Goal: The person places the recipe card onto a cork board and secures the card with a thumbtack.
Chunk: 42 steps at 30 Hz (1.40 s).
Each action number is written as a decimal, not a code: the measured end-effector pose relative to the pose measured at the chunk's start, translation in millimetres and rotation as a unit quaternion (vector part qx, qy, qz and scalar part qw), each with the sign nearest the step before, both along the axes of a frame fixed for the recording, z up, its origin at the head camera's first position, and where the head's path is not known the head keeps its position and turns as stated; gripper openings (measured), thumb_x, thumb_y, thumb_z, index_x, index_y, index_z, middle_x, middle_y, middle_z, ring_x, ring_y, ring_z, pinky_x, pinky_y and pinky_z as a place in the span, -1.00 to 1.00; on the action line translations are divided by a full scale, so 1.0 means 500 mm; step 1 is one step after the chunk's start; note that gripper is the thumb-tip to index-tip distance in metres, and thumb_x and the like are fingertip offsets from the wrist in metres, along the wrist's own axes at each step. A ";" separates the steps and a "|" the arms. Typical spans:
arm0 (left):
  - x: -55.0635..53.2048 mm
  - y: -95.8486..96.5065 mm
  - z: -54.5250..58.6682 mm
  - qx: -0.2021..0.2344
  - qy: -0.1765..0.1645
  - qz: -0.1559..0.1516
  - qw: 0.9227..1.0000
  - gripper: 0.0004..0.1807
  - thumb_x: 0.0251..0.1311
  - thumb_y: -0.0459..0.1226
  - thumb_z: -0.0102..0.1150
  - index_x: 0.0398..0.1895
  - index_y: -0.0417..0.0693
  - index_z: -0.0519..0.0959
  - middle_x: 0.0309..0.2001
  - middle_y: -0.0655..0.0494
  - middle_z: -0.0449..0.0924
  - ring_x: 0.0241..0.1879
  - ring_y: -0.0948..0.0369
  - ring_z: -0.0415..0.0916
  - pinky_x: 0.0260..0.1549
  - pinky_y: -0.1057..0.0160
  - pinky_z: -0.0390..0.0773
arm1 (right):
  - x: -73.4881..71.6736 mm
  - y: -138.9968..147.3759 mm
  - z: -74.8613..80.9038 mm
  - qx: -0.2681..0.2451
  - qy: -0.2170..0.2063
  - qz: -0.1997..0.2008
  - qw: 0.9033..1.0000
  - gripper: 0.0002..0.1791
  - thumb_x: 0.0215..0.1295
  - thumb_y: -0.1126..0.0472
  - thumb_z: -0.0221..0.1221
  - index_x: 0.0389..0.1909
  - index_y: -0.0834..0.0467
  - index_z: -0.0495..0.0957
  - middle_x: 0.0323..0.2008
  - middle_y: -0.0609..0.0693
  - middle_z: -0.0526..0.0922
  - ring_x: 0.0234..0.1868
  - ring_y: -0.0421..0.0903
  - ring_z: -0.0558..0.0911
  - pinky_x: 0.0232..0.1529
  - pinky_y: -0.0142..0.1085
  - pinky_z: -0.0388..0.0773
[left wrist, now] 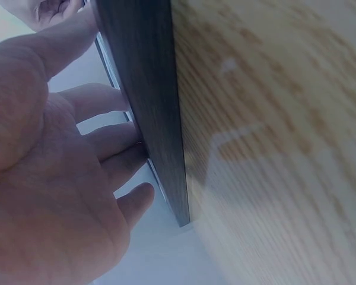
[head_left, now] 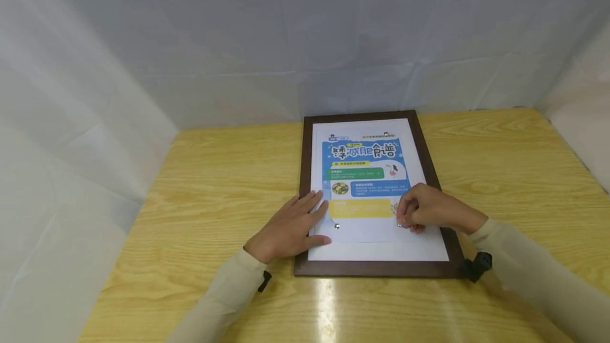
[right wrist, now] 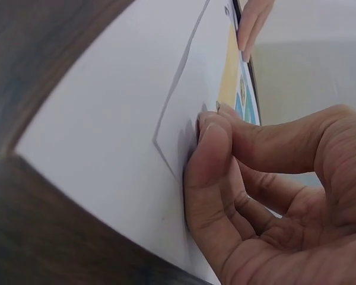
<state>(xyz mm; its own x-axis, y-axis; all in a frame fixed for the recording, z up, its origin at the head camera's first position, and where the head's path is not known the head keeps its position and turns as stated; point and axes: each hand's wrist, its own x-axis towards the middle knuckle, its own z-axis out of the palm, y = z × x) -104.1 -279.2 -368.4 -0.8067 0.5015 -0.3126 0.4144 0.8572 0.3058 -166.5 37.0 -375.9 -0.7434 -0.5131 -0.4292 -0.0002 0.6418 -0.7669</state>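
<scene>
A printed poster (head_left: 365, 190) with blue, green and yellow panels lies on a white board with a dark brown frame (head_left: 376, 269). My left hand (head_left: 293, 225) rests with fingers spread over the board's left edge and the poster's lower left side. With thumb and fingertips, my right hand (head_left: 426, 208) pinches a small shiny silver piece (right wrist: 218, 105) against the poster near its lower right corner. The fingers mostly hide that piece. A similar small silver piece (head_left: 337, 225) sits at the poster's lower left, and others (head_left: 385, 134) mark its top corners.
The framed board lies on a yellow wood-grain table (head_left: 229, 173), its far edge close to a pale hanging sheet (head_left: 248, 41). More pale sheeting hangs at both sides. Dark bands circle both sleeved forearms.
</scene>
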 end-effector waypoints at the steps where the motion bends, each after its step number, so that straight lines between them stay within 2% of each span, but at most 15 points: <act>1: 0.000 0.000 0.000 -0.001 0.000 -0.001 1.000 -0.13 0.42 0.16 0.06 0.59 -0.13 0.09 0.62 -0.07 -0.17 0.60 0.05 -0.24 0.54 -0.01 -0.24 | -0.001 -0.001 0.000 0.003 -0.005 -0.002 1.000 -0.95 0.23 0.41 0.33 -0.40 0.30 0.66 -0.56 0.04 0.64 -0.54 -0.12 0.58 -0.46 -0.27 0.65; 11: -0.002 0.000 0.003 -0.006 0.005 -0.007 1.000 -0.12 0.42 0.16 0.07 0.59 -0.15 0.09 0.61 -0.09 -0.16 0.60 0.03 -0.22 0.54 -0.02 -0.22 | -0.003 -0.013 0.004 0.039 -0.006 -0.008 0.999 -0.96 0.19 0.40 0.35 -0.38 0.30 0.68 -0.52 0.06 0.67 -0.55 -0.11 0.62 -0.44 -0.25 0.70; 23: -0.001 -0.001 0.002 -0.005 0.002 0.000 1.000 -0.13 0.42 0.14 0.08 0.59 -0.15 0.10 0.61 -0.09 -0.15 0.60 0.03 -0.21 0.54 -0.01 -0.23 | -0.005 -0.018 0.004 0.043 -0.015 -0.009 0.999 -0.96 0.20 0.41 0.34 -0.36 0.32 0.67 -0.49 0.08 0.66 -0.53 -0.10 0.63 -0.43 -0.26 0.70; 32: 0.000 0.000 -0.001 -0.003 0.003 -0.003 1.000 -0.13 0.42 0.15 0.08 0.59 -0.15 0.10 0.61 -0.09 -0.16 0.60 0.03 -0.21 0.54 -0.01 -0.23 | -0.005 -0.007 0.009 0.040 -0.018 0.000 0.999 -0.92 0.21 0.34 0.37 -0.36 0.29 0.67 -0.45 0.07 0.66 -0.50 -0.11 0.62 -0.39 -0.25 0.69; 42: 0.000 0.001 0.000 0.000 0.001 -0.004 1.000 -0.13 0.42 0.14 0.08 0.59 -0.16 0.09 0.61 -0.09 -0.16 0.60 0.04 -0.22 0.54 -0.01 -0.23 | 0.000 -0.018 0.010 0.071 0.011 -0.002 0.997 -0.95 0.17 0.38 0.35 -0.43 0.27 0.67 -0.54 0.06 0.63 -0.56 -0.12 0.60 -0.47 -0.27 0.68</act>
